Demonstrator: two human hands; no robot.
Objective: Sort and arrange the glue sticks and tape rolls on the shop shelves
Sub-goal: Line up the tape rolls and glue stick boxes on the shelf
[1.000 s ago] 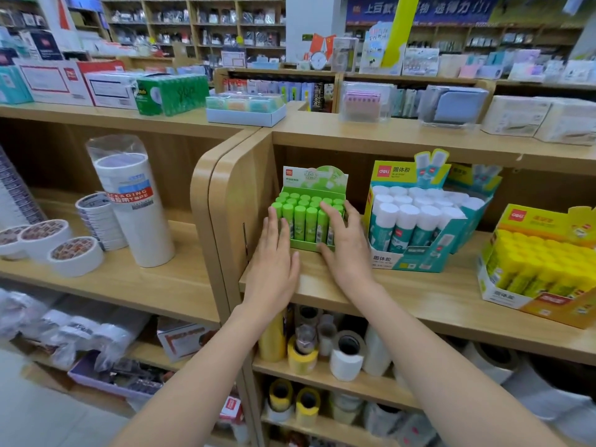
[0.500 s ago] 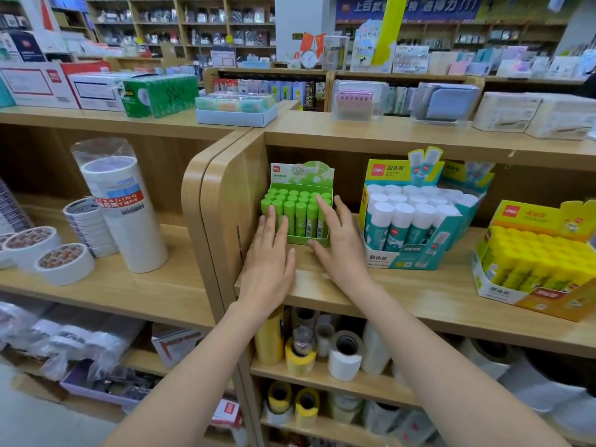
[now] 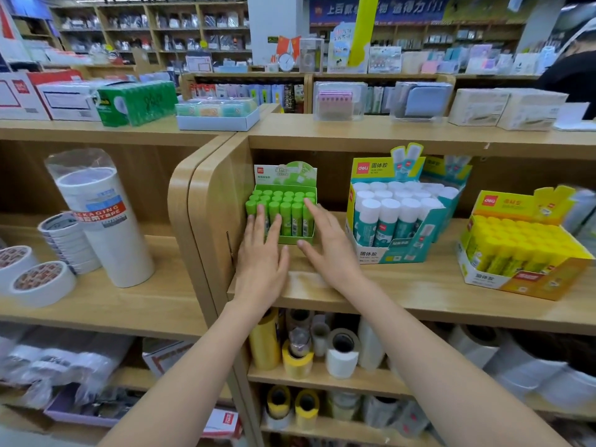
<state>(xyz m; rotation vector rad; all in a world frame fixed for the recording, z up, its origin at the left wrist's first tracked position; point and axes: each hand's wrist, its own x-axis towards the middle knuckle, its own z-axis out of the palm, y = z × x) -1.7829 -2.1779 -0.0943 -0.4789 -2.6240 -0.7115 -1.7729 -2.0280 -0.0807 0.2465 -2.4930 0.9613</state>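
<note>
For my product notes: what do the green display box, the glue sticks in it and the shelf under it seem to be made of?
The green display box looks like thin printed cardboard, glossy: folded edges, cut-out header. The glue sticks seem smooth moulded plastic; their caps show a sheen. The shelf looks like pale wood-grain laminate or veneer; which, I cannot tell.

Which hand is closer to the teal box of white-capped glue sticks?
Right. The right hand lies just left of the teal box; the left hand is farther left, in front of the green box.
</note>
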